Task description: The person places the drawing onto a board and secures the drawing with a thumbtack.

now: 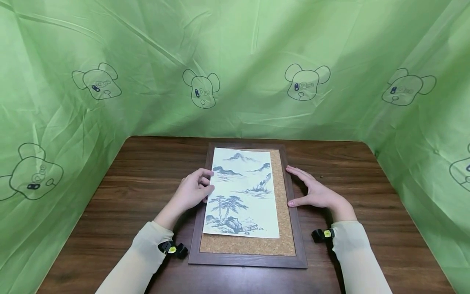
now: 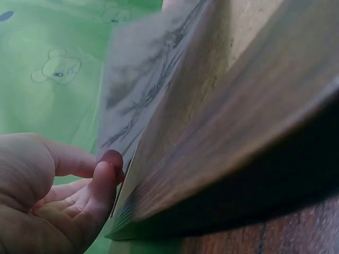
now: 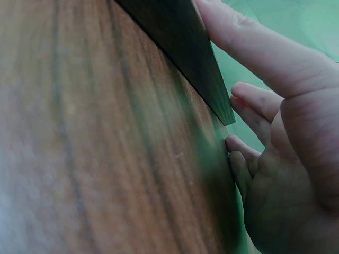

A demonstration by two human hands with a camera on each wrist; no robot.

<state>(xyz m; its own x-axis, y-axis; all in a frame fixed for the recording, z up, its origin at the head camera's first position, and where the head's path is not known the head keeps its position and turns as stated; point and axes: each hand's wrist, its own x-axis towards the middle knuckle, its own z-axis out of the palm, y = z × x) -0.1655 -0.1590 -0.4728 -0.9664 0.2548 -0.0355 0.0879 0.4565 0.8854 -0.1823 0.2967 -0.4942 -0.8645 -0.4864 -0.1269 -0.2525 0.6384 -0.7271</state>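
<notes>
A sheet of paper printed with an ink landscape painting (image 1: 238, 192) lies over a framed cork board (image 1: 249, 246), nearer its left side. At the sheet's left edge, my left hand (image 1: 191, 190) pinches the paper between thumb and fingers. The left wrist view shows that thumb tip (image 2: 108, 172) against the paper beside the frame's wooden side (image 2: 222, 153). My right hand (image 1: 319, 194) touches the frame's right side with thumb and fingers spread. In the right wrist view its extended thumb (image 3: 265, 50) lies against the dark frame edge (image 3: 185, 53).
The frame lies on a dark wood-grain table (image 1: 147, 171). Green cloth (image 1: 249, 114) printed with bear heads hangs around the back and both sides. Each wrist wears a small black camera, such as the left one (image 1: 174, 249).
</notes>
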